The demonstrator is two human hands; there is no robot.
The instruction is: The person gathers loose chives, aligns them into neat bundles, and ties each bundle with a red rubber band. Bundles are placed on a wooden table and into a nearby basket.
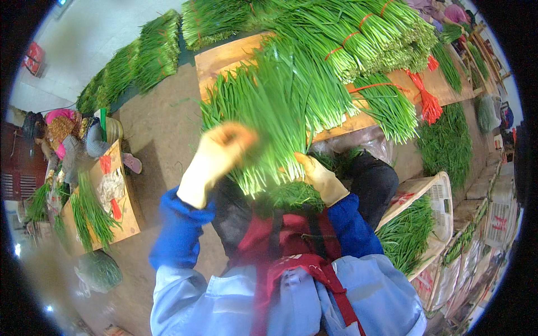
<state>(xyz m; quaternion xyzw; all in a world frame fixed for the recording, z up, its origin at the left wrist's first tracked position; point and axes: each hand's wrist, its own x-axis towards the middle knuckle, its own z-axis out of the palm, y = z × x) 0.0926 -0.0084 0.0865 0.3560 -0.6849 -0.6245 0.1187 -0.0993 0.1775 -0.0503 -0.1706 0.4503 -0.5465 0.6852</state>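
Note:
My left hand [218,157], in a pale glove with orange fingertips, is blurred over the left side of a loose bunch of garlic chives [281,126]. Its fingers are curled; whether they pinch anything is unclear. My right hand [321,176], gloved too, grips the bunch's white stalk ends from the right, its thumb on top. The leaves point away from me across a wooden board [229,54]. More loose chives [328,98] lie beside the bunch on the board. Green trimmings [294,195] sit in my lap below the stalk ends, over a dark red apron [290,235].
Tied chive bundles [370,38] are piled at the board's far right, near red ties [428,98]. A crate of chives [410,235] stands at my right. Loose greens [447,143] cover the floor beyond it. A co-worker [67,138] bends beside another board [126,222] at left.

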